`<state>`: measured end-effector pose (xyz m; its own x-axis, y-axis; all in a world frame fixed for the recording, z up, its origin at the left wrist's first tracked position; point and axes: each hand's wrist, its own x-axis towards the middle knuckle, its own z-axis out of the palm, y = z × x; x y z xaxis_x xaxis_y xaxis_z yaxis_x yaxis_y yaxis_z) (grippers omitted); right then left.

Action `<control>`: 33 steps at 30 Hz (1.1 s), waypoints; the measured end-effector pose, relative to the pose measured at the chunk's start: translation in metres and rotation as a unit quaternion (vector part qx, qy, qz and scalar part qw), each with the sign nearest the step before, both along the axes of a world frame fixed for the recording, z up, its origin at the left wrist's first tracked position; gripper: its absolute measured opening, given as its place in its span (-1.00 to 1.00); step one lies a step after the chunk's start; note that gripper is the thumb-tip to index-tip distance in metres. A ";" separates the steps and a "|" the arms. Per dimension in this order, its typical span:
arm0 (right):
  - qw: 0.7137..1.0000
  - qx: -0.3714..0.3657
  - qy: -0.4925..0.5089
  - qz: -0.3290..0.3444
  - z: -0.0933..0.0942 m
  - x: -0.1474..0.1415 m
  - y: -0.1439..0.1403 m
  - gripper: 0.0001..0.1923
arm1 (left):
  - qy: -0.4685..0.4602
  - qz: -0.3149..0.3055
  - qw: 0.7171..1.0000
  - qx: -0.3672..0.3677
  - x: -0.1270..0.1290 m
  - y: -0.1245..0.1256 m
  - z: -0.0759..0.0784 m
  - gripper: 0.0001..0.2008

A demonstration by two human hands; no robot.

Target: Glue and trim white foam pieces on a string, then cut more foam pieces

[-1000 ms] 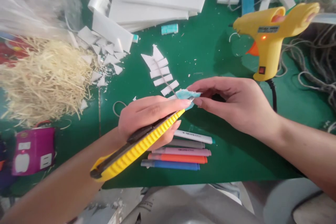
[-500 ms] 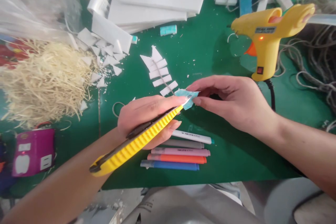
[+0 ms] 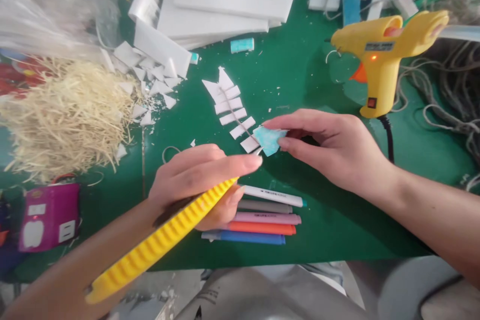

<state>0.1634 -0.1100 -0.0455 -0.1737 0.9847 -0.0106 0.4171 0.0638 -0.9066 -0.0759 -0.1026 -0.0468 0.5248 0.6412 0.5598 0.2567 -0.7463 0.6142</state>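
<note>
Between both hands, the blue foam scrap [image 3: 268,139] stays pinched in the right hand [image 3: 330,152]; the left hand [image 3: 198,180], gripping the yellow utility knife [image 3: 161,242], has drawn back from it.

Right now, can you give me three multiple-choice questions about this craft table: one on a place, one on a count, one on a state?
1. Where does the glue gun stand?
A. far right of the green mat
B. on the straw pile
C. under the pens

2. How many marker pens lie near the left hand?
A. two
B. five
C. eight

3. What does the right hand pinch?
A. a blue piece
B. a pen
C. nothing

Answers: 1 A, it stands upright at the mat's far right; 2 B, five lie side by side; 3 A, fingertips grip the blue piece while the left hand holds the yellow knife.
</note>
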 end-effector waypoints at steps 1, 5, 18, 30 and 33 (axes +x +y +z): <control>1.000 0.010 -0.011 0.004 0.000 0.000 -0.001 -0.74 | -0.002 -0.015 0.999 0.037 0.000 0.001 0.001 -0.76; 0.999 0.034 -0.039 0.009 -0.001 0.001 -0.003 -0.79 | 0.067 -0.014 0.997 0.024 -0.003 0.005 0.004 -0.71; 0.997 0.041 -0.072 -0.006 -0.002 -0.001 -0.005 -0.79 | 0.068 -0.031 0.991 -0.108 0.000 0.003 -0.006 -0.66; 0.997 0.043 -0.069 0.007 -0.002 -0.001 -0.006 -0.77 | 0.070 -0.044 0.992 -0.097 0.000 0.005 -0.007 -0.65; 0.997 0.041 -0.070 0.008 -0.003 -0.002 -0.006 -0.77 | 0.067 -0.046 0.991 -0.103 0.000 0.004 -0.008 -0.65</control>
<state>0.1617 -0.1155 -0.0482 -0.1921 0.9803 0.0448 0.5380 0.1434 -0.8306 -0.0755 -0.0991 -0.0545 0.6478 0.6802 0.3430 0.2828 -0.6328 0.7208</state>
